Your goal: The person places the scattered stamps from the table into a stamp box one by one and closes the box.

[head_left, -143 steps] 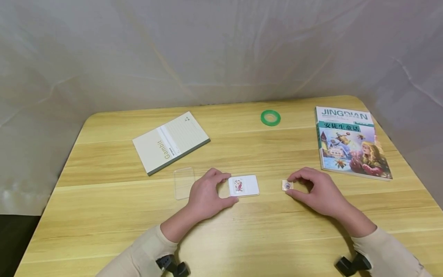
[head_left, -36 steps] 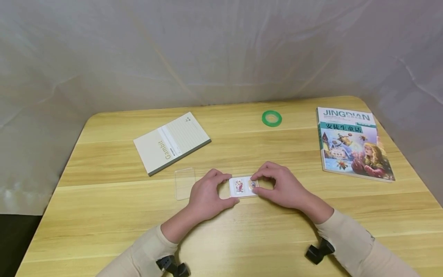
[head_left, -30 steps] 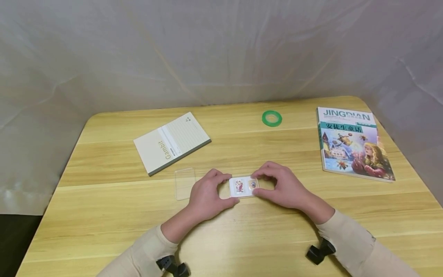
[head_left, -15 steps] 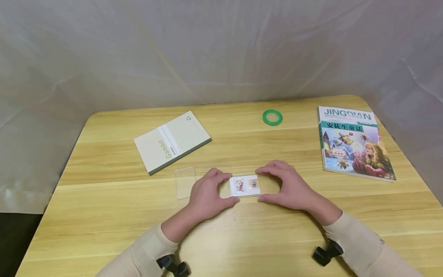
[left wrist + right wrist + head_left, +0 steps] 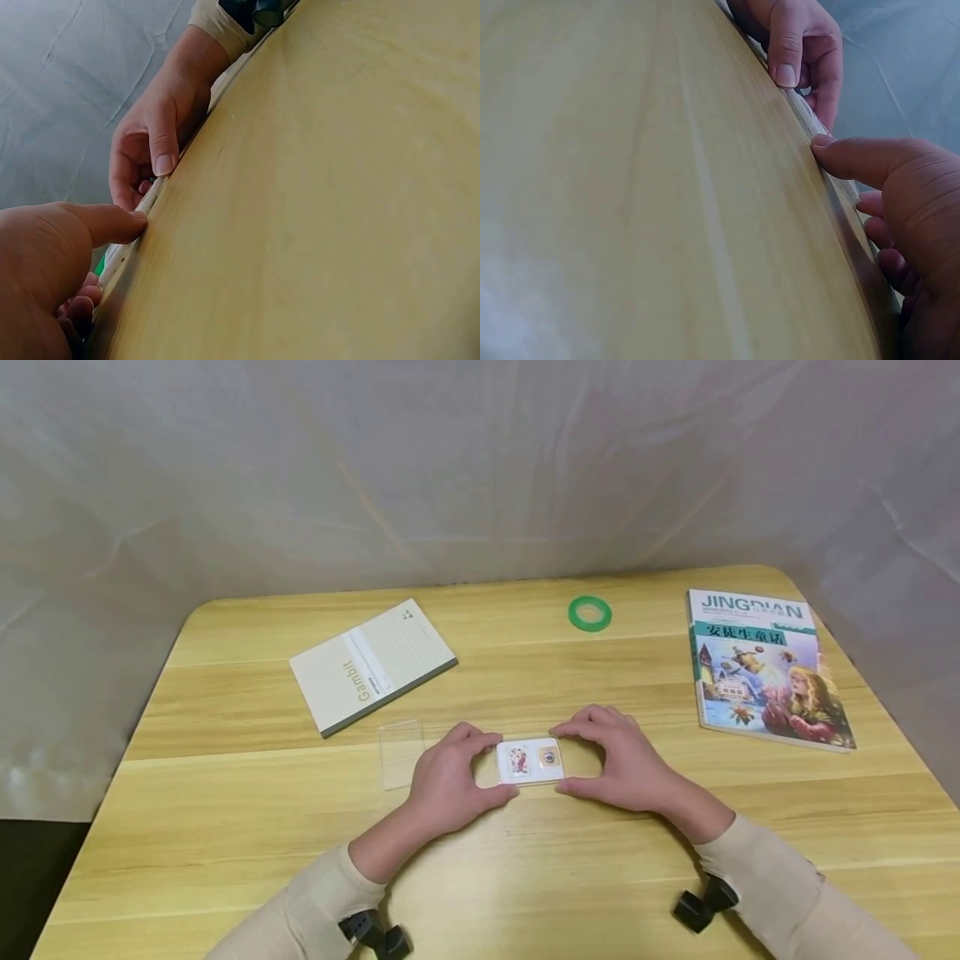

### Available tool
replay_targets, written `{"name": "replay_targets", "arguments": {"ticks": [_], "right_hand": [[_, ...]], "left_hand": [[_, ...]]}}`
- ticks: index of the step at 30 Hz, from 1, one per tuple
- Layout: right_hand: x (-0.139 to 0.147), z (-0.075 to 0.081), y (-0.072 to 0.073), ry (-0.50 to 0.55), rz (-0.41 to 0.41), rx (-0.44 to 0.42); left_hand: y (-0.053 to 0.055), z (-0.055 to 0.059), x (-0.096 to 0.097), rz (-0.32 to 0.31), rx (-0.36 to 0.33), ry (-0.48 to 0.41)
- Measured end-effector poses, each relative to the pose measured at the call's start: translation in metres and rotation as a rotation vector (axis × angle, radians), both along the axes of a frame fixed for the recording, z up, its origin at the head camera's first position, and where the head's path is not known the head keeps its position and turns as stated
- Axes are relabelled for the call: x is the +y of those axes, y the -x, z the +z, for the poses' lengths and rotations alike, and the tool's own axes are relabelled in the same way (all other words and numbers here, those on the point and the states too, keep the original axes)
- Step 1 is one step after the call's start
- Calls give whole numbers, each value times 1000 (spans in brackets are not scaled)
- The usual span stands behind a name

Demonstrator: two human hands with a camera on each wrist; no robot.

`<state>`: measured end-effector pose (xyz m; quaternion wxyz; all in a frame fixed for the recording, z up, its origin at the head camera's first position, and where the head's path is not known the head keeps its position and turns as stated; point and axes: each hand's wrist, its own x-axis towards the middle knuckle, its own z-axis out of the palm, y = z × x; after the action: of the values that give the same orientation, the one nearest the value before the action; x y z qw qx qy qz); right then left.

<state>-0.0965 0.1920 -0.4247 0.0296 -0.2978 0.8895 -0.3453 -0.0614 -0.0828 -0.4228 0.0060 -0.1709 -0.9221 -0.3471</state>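
In the middle of the table lies a small flat card case (image 5: pixel 535 777) with a white face and a clear rim. Two stamps show on it: a stamp with a red figure (image 5: pixel 518 761) on the left and an orange-brown stamp (image 5: pixel 550 757) on the right. My left hand (image 5: pixel 450 781) grips the case's left end between thumb and fingers. At its right end, the thumb and fingers of my right hand (image 5: pixel 622 760) hold the near and far corners. Left of my left hand lies a clear plastic cover (image 5: pixel 401 756).
Behind the left hand lies a Gambit notebook (image 5: pixel 373 667), set at an angle. A green tape roll (image 5: pixel 589 613) is farther back, right of centre. A storybook (image 5: pixel 768 670) occupies the table's right side. Grey cloth (image 5: pixel 480 477) hangs behind the wooden table (image 5: pixel 525 893).
My right hand has carried the orange-brown stamp leftward, laid it beside the other stamp and released it. Its fingers have since moved out to the case's right corners. My left hand has stayed put.
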Motion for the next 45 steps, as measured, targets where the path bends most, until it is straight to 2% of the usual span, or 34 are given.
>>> {"name": "replay_targets", "arguments": {"ticks": [10,15,19,24,27,30,37,40,45], "right_hand": [[-3,-1,-1,7,-9,-2],[-4,-1,-1,4,-12,-1],[-2,0,-2,7,-14,8],[0,2,-3,12,-19,15],[1,2,-2,13,-18,13],[0,1,-1,15,-18,9],[-2,1,-1,6,-14,0],[-2,2,-1,2,-17,-1],[-2,3,-1,4,-16,-7]], "left_hand": [[-1,5,-1,-11,-22,29],[-2,12,-10,-26,4,-40],[-1,21,-26,13,66,-96],[-1,28,-52,79,119,-93],[-1,28,-70,114,143,-84],[-1,28,-87,156,138,-68],[-10,22,-123,230,125,-72],[-10,20,-132,217,98,-63],[-8,19,-136,133,47,-23]]}}
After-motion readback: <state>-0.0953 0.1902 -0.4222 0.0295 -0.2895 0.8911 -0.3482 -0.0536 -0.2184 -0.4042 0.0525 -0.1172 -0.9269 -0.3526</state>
